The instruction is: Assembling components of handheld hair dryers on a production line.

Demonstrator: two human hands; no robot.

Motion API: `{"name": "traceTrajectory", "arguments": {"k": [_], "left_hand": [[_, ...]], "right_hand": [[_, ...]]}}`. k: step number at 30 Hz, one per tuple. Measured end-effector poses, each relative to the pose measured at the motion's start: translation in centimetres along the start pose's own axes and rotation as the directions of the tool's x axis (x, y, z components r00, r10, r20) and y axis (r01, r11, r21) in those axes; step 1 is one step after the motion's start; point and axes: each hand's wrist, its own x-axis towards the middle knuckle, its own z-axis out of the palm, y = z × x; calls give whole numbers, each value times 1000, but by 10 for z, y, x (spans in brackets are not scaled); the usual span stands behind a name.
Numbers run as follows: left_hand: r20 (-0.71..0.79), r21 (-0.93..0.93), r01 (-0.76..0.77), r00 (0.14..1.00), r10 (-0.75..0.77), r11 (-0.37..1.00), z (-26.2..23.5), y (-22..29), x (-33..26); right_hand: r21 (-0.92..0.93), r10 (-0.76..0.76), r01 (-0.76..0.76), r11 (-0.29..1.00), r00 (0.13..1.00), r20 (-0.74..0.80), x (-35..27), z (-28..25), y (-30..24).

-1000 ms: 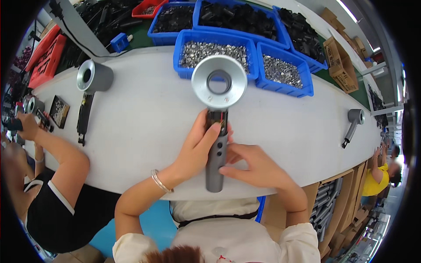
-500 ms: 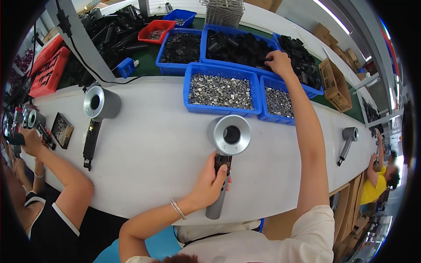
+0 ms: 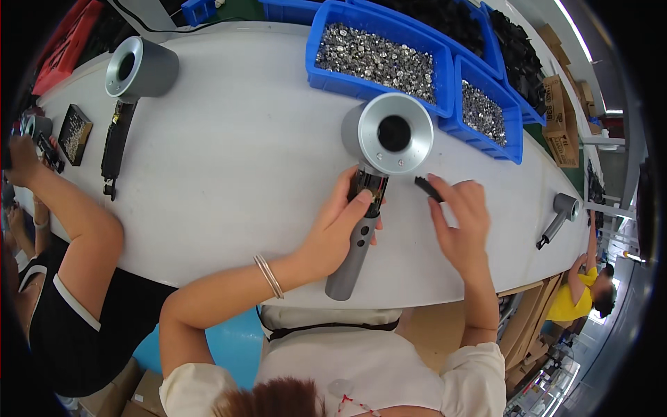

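A grey hair dryer point(image 3: 353, 258) with a round silver head stands out at the middle of the table, its handle wrapped by the closed fingers of my left hand point(image 3: 335, 229). Between head and handle shell, dark inner parts and bits of wiring show. Just right of the dryer, my right hand point(image 3: 462, 222) pinches a small black plastic piece point(image 3: 429, 189) between thumb and fingers, apart from the dryer. Beyond the head, a blue bin point(image 3: 379, 89) holds many small shiny metal parts. Another blue bin point(image 3: 515, 146) of metal parts adjoins it on the right.
Farther back are bins of black plastic parts point(image 3: 514, 59) and a cardboard box point(image 3: 561, 125). A partly assembled dryer point(image 3: 149, 69) and a small black tray point(image 3: 74, 135) lie left. Another dryer point(image 3: 566, 207) lies right. Co-workers sit at the far left and far right.
My right hand has come back from the far bin of black parts to beside the dryer, now with a black piece. The view has tilted down; my left hand still grips the dryer.
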Motion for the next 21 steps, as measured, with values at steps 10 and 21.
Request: {"name": "traceTrajectory", "arguments": {"k": [10, 21], "left_hand": [[27, -93, 8, 1000, -6, 996, 3, 2, 0], [17, 56, 22, 1000, -23, 998, 3, 2, -3]], "right_hand": [[-86, 130, -127, 988, 991, 34, -13, 26, 2], [719, 317, -692, 67, 698, 642, 5, 35, -38]]}}
